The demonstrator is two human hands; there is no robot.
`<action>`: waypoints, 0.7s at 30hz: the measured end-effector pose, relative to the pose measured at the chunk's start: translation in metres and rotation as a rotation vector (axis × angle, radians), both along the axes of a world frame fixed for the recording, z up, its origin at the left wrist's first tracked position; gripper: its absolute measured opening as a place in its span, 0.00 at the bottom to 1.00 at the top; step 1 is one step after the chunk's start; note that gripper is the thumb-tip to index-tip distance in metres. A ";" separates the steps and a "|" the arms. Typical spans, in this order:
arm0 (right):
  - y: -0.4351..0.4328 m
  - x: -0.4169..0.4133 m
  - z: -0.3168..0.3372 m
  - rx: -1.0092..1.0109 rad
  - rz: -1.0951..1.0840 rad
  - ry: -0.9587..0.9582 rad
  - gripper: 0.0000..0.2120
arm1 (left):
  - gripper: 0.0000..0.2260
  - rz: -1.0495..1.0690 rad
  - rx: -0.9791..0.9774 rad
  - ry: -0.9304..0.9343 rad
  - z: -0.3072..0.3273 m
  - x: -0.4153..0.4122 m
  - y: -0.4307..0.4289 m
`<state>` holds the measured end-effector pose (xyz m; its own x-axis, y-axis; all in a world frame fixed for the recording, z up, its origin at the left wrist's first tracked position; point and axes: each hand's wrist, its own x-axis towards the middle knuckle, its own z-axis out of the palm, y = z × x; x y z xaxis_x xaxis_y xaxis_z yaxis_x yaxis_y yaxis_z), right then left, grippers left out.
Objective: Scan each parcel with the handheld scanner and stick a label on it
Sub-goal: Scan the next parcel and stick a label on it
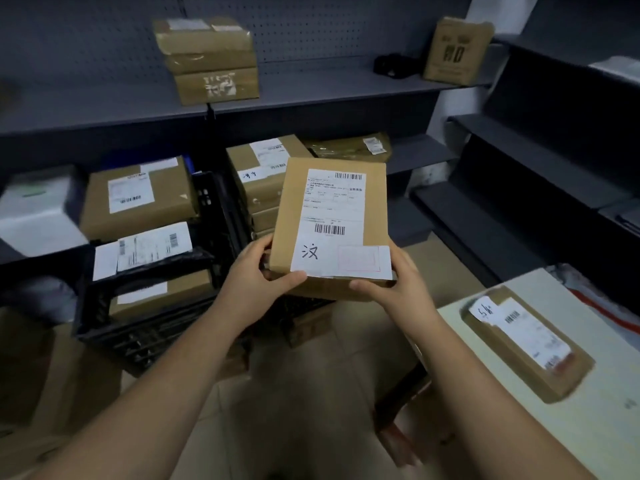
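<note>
A brown cardboard parcel [372,209] hangs in front of me, its top face tilted toward me. It bears a white shipping label [329,206] with barcodes and a handwritten character. My left hand [256,275] grips its lower left corner, thumb on the label. My right hand [394,285] grips its lower right corner, thumb along the near edge. A dark object that may be the handheld scanner [393,65] lies on the upper shelf at the right.
A black crate [152,327] with labelled parcels sits below left. More parcels stand on the grey shelves [311,88] behind. A flat labelled parcel [526,344] lies on the pale table [554,427] at the lower right. Dark shelves run along the right.
</note>
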<state>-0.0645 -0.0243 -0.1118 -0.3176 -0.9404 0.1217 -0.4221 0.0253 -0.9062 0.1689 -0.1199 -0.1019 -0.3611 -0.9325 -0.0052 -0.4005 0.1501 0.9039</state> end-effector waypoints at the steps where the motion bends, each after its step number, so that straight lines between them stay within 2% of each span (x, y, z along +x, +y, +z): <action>1: -0.013 0.000 0.001 0.001 0.005 -0.009 0.39 | 0.28 0.009 0.016 0.007 0.002 0.000 -0.013; 4: -0.045 -0.004 0.003 0.028 0.036 -0.049 0.39 | 0.09 0.076 0.017 0.051 0.006 -0.005 -0.053; 5: -0.052 -0.007 0.003 0.046 0.051 -0.063 0.39 | 0.08 0.110 0.027 0.083 0.005 -0.008 -0.066; 9: -0.077 -0.025 -0.003 0.136 0.102 -0.110 0.39 | 0.12 0.185 0.106 0.164 0.002 -0.024 -0.117; 12: -0.096 -0.042 -0.008 0.198 0.165 -0.168 0.39 | 0.23 0.199 0.119 0.191 -0.003 -0.038 -0.152; 15: -0.120 -0.064 -0.013 0.245 0.244 -0.242 0.39 | 0.29 0.192 0.174 0.211 -0.007 -0.048 -0.183; 19: -0.166 -0.097 -0.020 0.269 0.260 -0.295 0.37 | 0.32 0.256 0.184 0.190 -0.011 -0.055 -0.215; 21: -0.191 -0.109 -0.026 0.228 0.152 -0.410 0.36 | 0.28 0.314 0.193 0.202 -0.016 -0.055 -0.224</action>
<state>-0.1740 -0.2156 -0.1380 -0.1530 -0.9680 -0.1991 -0.0458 0.2082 -0.9770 0.1139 -0.3436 -0.1175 -0.0707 -0.9864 -0.1486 -0.2117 -0.1308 0.9685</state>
